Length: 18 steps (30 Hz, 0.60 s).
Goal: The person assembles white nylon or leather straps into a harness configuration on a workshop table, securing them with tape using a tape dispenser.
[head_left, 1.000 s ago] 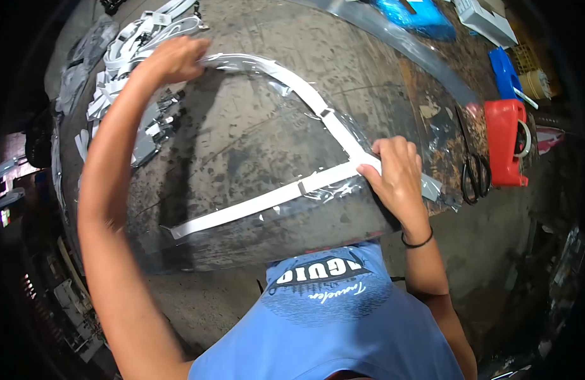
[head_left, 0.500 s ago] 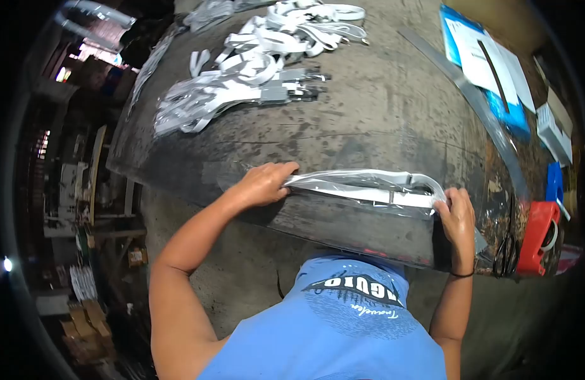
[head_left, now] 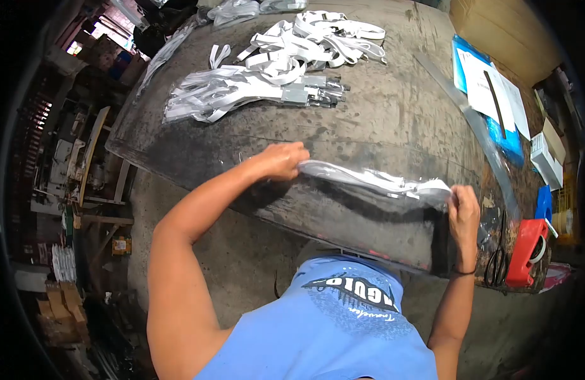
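Observation:
A white strap in a clear plastic sleeve (head_left: 375,180) is stretched between my two hands above the dark tabletop (head_left: 368,221). My left hand (head_left: 283,161) is closed on its left end, with clear plastic showing beyond the wrist. At the right end, my right hand (head_left: 462,206) pinches the sleeve between thumb and fingers. Farther back lie a loose heap of white straps (head_left: 305,44) and a bundle of sleeved straps with grey pieces at their ends (head_left: 242,92).
On the right are a red tape dispenser (head_left: 525,253), black scissors (head_left: 497,263), a long metal ruler (head_left: 489,149), papers on a blue packet (head_left: 492,101) and a white box (head_left: 547,155). More plastic-wrapped items (head_left: 234,11) lie at the back.
The sleeved strap has turned from lying broad and looped to a narrower band, its left part higher. My left hand has moved slightly up and right. The view has shifted somewhat.

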{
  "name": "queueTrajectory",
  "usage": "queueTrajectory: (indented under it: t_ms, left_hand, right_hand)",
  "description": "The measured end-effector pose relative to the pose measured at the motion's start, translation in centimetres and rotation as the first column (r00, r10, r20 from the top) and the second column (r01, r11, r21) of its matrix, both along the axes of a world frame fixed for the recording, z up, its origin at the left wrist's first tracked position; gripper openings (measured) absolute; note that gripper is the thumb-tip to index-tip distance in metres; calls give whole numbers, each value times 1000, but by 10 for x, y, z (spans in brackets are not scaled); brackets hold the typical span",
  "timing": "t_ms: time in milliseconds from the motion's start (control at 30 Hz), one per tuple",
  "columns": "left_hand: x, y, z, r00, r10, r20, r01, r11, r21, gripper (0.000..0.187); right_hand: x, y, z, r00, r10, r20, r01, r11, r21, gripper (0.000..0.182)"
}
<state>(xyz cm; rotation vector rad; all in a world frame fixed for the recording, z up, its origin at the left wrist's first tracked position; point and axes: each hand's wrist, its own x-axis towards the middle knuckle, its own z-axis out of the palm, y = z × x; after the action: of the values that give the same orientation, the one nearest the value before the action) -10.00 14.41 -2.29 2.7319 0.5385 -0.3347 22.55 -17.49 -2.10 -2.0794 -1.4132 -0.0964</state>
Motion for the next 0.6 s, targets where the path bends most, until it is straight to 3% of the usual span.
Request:
queueTrajectory:
  t_ms: [67,100,133,167,233,333,400,467,533,567,600]
  left_hand:
    - [12,17,8,997,17,78,-28,990,139,26]
    - [18,31,10,979,-40,201,-7,974,227,28]
    - [26,37,20,961,-49,271,-60,923,380,30]
    - [25,50,22,899,-168,405,-59,869,492,32]
    - [24,47,45,937,-122,326,-134,739,661,37]
    - [-4,42,37,922,-175,346,-140,680,719,43]
    - [-32,24,18,949,-149,277,-107,674,731,54]
    - [-62,4,-2,991,-13,135,-74,781,620,66]
    - [-86,-7,-4,997,35,67,-59,916,397,73]
    - [-88,-10,8,995,83,51,-93,959,269,75]
    - [-87,-9,24,991,130,29,-133,981,139,76]
  right_hand:
    - [10,12,9,999,-11,53,10,1000,23,18]
    - [13,20,16,994,-19,108,12,998,63,18]
    - [14,30,22,986,-28,164,11,995,101,18]
    - [16,39,25,986,-33,163,19,996,90,18]
    - [15,55,29,946,-55,321,-12,979,203,18]
    - [-2,60,8,897,-48,440,-55,974,218,14]
    - [-24,51,-19,907,41,420,-118,980,158,13]
    - [-48,37,-43,928,121,353,-119,993,-28,16]
    - [-67,25,-53,961,113,251,-110,994,-28,20]
    - [-68,17,-44,970,157,187,-143,986,-83,37]
    - [-67,9,-30,972,145,184,-129,987,-96,37]
